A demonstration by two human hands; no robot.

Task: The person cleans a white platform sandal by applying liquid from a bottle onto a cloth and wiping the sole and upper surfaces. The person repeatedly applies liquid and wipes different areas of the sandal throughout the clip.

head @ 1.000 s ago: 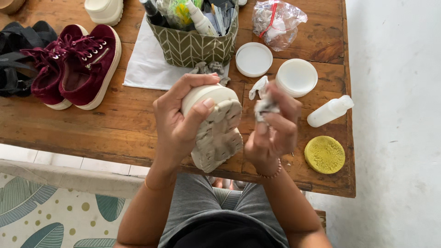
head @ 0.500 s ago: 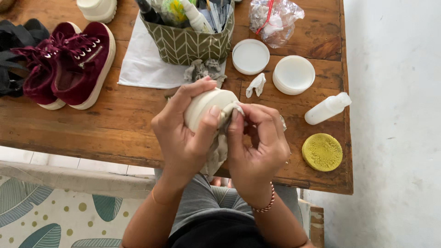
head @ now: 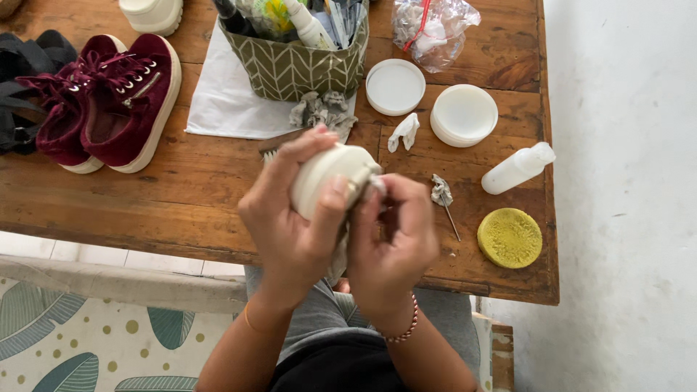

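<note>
Cream-white rubber-soled shoe [head: 330,178] gripped in left hand [head: 290,218], raised over near edge of worn brown wooden tabletop [head: 196,196]; right hand [head: 392,243] pinched against shoe's sole, whatever sits between the fingertips too hidden to tell. Beyond the shoe, olive patterned fabric basket [head: 298,65]; left of the shoe, maroon velvet sneakers [head: 109,101]; right of the shoe, round yellow sponge [head: 510,237], well apart

- Soft, even daylight is filling the whole scene, nothing dim.
- The white floor [head: 624,218] on the right is looking washed out.
- Only faint shadows are sitting under the hands, and the right hand [head: 392,247] is blurring slightly.
- The plastic bag [head: 435,29] at the far edge is catching small glints.
</note>
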